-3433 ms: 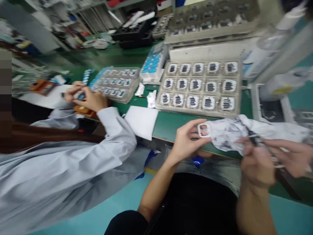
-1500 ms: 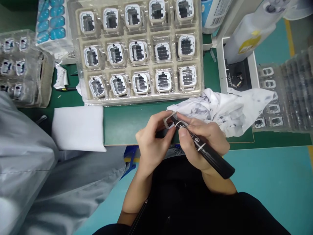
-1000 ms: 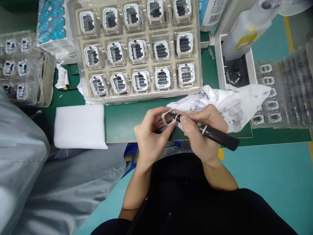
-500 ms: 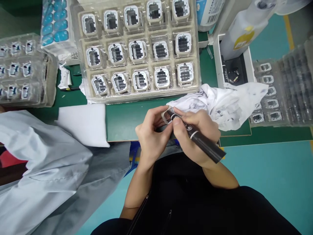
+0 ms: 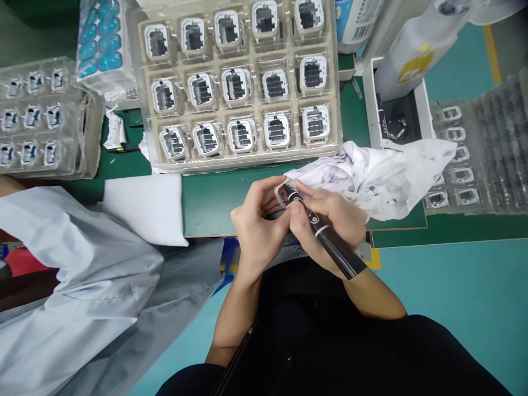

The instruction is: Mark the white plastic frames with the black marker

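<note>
Between the fingertips of my left hand [image 5: 260, 225] is a small rounded-square white frame [image 5: 280, 193], closed in a pinch over the front edge of the table. My right hand [image 5: 325, 225] wraps round a black marker pen [image 5: 339, 250] with a pale ring on its barrel. The pen's tip end lies at the frame's opening, and whether it touches is too small to make out. Just beyond my right hand lies a crumpled white cloth [image 5: 371, 181] with dark smudges.
A clear plastic tray [image 5: 243, 159] holds rows of similar white frames. Another such tray [image 5: 41, 137] sits at the left. A person's grey sleeve [image 5: 103, 253] is near a folded white cloth [image 5: 144, 209]. A white bin [image 5: 373, 104] with a bottle [image 5: 412, 60] stands right.
The black marker has swung a little, its rear end now lower and further left. Both hands keep their hold on the frame and marker. The whole view has shifted slightly.
</note>
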{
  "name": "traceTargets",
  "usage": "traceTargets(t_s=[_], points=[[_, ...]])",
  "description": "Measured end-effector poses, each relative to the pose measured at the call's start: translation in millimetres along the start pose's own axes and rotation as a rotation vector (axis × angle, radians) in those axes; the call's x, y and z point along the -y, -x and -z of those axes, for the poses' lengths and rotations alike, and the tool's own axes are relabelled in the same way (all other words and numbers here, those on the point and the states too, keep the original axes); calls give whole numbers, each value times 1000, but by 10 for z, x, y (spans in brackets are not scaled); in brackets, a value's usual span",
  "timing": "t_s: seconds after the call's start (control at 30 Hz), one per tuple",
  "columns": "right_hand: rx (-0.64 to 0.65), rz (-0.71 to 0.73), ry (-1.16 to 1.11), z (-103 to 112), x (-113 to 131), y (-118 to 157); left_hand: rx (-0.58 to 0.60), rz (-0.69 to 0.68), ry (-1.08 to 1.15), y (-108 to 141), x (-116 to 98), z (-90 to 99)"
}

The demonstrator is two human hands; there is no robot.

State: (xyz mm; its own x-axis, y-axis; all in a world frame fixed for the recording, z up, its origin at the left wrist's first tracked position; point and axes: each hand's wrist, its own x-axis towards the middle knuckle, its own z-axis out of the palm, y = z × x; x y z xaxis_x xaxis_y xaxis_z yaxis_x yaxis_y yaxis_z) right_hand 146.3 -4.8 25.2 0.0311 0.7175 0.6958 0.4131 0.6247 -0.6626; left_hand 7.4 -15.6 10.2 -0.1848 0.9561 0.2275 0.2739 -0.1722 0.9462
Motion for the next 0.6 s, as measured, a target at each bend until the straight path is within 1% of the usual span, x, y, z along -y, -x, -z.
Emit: traceTargets(t_s=[0.03, 0.1, 0.27, 0.37, 0.47, 0.6], points=[[3, 17, 6, -8, 4, 2, -5, -2, -1, 0, 0, -3], [10, -13, -19, -9, 6, -15, -17, -2, -3, 4, 2, -6], [-21, -232, -162, 53, -34, -141, 0, -4, 20, 11, 7, 7], [9, -296, -213, 92, -69, -199, 8, -25, 25, 5, 10, 15], [9, -276, -189, 107, -52, -189, 6, -29, -17, 5, 21, 18], [14, -180, -106, 96, 2, -113, -4, -32, -28, 21, 42, 17]])
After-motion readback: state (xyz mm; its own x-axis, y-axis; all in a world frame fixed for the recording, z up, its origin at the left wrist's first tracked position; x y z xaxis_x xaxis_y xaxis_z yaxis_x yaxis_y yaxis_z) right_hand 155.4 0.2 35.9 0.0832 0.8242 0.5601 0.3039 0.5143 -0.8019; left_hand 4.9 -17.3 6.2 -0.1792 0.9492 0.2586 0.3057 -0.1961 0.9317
